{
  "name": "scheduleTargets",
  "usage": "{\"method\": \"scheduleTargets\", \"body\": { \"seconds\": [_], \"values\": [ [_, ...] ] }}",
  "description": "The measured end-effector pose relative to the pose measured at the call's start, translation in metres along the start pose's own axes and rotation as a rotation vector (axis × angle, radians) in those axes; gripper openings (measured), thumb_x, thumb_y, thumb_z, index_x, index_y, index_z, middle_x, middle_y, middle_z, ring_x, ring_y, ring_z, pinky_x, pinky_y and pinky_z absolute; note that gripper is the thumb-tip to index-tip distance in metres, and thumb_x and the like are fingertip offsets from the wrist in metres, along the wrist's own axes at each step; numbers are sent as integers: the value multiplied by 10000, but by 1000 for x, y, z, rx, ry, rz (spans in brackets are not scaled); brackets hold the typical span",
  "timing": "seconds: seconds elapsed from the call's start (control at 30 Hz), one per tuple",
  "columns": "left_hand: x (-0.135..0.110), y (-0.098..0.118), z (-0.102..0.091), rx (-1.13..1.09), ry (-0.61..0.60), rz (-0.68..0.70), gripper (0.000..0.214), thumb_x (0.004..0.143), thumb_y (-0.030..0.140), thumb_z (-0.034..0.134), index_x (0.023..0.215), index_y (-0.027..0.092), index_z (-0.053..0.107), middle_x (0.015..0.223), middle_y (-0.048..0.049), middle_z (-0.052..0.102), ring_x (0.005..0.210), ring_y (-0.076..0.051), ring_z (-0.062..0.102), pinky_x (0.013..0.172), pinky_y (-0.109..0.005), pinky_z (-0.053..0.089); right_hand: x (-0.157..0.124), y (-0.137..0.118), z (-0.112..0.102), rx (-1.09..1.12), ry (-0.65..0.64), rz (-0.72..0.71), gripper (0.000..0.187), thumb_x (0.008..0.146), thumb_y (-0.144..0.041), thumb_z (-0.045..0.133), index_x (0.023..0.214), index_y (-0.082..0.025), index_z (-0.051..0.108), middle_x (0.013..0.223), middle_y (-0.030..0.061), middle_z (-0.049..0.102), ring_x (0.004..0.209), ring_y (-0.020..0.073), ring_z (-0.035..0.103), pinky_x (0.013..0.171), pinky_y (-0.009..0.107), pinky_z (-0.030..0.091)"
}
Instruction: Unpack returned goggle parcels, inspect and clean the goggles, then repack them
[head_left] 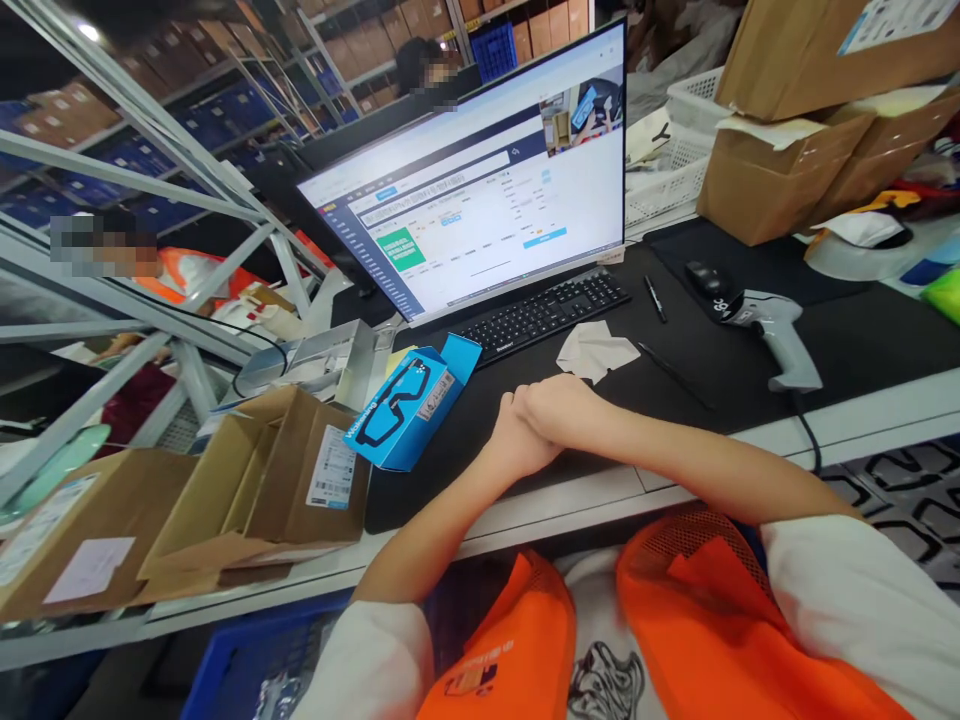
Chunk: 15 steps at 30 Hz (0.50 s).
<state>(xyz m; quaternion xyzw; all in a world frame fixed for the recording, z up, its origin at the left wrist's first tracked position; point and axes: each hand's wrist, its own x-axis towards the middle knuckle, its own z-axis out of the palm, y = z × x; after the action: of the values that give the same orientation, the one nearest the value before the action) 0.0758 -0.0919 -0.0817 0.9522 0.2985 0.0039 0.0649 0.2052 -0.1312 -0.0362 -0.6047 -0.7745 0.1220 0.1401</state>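
Note:
Clasped together at the front edge of the black desk mat (480, 400) are my two hands. My right hand (556, 405) lies over my left hand (519, 442), with the fingers of both closed. Whatever may be inside them is hidden. Just to their left, a blue Wokening box (405, 412) with a glasses picture lies tilted, its end flap up. A crumpled white paper (596, 352) sits just beyond my right hand. Behind that is the black keyboard (551, 312), below a lit monitor (480, 225).
On the right lie a pen (655, 298), a thin black stick (675, 376), a mouse (705, 280) and a corded grey scanner (787, 342). An open carton (277, 470) stands at left. More cartons (780, 175) stack at back right. Two people are beyond the desk.

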Motion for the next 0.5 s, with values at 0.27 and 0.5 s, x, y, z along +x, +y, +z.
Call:
{"method": "scheduleTargets", "body": {
  "seconds": [0.27, 0.5],
  "values": [
    [16, -12, -4, -458, 223, -31, 428, 1055, 381, 336, 1088, 234, 737, 1251, -80, 698, 1158, -271, 649, 1034, -460, 461, -25, 80, 11, 409, 325, -101, 263, 1000, -411, 528, 1005, -183, 659, 1218, 141, 688, 1151, 279, 637, 1017, 439, 489],
    [-2, -9, -3, -328, 487, -20, 308, 1015, 309, 445, 913, 197, 713, 1192, -92, 736, 1207, -263, 640, 1174, -512, 348, -35, 94, 32, 307, 182, -115, 121, 914, -309, 665, 983, -210, 669, 1241, 115, 698, 1150, 305, 655, 990, 471, 519]
  ]
}}
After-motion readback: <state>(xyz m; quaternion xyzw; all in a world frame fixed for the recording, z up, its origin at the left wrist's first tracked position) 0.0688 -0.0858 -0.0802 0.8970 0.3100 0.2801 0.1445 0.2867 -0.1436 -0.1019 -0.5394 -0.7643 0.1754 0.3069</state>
